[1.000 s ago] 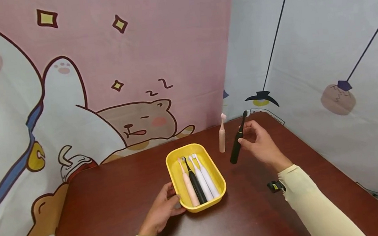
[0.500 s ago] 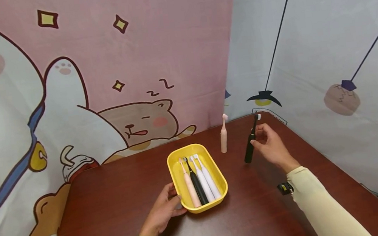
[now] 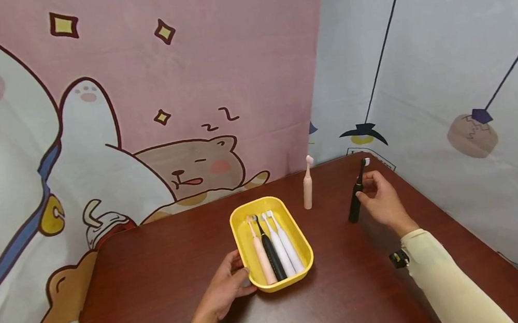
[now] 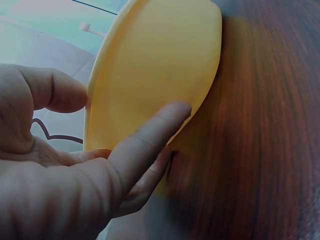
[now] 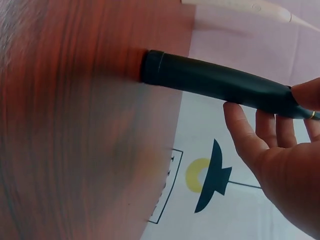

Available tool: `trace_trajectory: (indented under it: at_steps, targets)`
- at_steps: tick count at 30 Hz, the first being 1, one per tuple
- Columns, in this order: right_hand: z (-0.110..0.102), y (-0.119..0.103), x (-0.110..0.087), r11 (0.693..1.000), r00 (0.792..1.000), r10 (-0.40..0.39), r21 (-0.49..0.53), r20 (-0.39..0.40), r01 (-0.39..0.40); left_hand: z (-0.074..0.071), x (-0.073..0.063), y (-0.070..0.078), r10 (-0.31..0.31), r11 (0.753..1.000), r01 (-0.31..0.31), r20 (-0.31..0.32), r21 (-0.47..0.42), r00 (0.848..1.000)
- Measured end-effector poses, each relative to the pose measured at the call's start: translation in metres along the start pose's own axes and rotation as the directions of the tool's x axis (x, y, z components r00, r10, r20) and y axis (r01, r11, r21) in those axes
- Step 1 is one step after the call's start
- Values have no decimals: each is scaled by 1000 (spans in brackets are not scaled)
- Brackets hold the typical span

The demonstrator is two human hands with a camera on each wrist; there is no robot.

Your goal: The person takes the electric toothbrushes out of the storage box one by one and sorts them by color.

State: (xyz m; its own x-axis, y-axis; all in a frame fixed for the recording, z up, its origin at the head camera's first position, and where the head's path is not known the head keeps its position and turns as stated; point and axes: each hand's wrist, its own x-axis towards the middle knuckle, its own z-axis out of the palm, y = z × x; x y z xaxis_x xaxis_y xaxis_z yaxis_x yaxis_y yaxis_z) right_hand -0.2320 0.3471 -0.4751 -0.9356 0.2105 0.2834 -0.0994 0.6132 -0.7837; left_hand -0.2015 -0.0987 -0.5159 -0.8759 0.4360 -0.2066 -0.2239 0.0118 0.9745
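Within the right hand (image 3: 382,199): black toothbrush (image 3: 354,204) pinched near-upright, table (image 3: 167,274) contact unclear. Left hand (image 3: 224,285) grips yellow tray (image 3: 290,226) at near-left corner; left wrist view shows its outer wall (image 4: 155,65), only head view the four toothbrushes (image 3: 273,256) inside.

Smooth plastic tray (image 4: 150,65), matt toothbrush (image 5: 210,82), wood-grained table (image 3: 156,265)
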Motion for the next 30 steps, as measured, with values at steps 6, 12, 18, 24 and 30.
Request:
trace_trajectory:
  at_steps: [6, 12, 18, 24, 30]
  targets:
    - [-1, 7, 0, 1000, 1000, 4, -14, -24, -4, -1, -1, 0, -11, 1000, 11, -15, 1, 1000]
    - [1, 10, -4, 1000, 1000, -6, -13, -23, 5, 0, -1, 0, -6, 1000, 6, -7, -3, 1000]
    - [3, 10, -10, 999, 1000, -23, -24, -10, 23, 0, 0, -1, -8, 1000, 8, -5, -8, 1000]
    - [3, 8, -13, 1000, 1000, -21, -2, 9, 21, -1, 1, -4, -6, 1000, 5, -6, -7, 1000]
    - [4, 9, -14, 1000, 1000, -18, 2, 0, 18, -2, 0, -1, -9, 1000, 9, -8, -3, 1000]
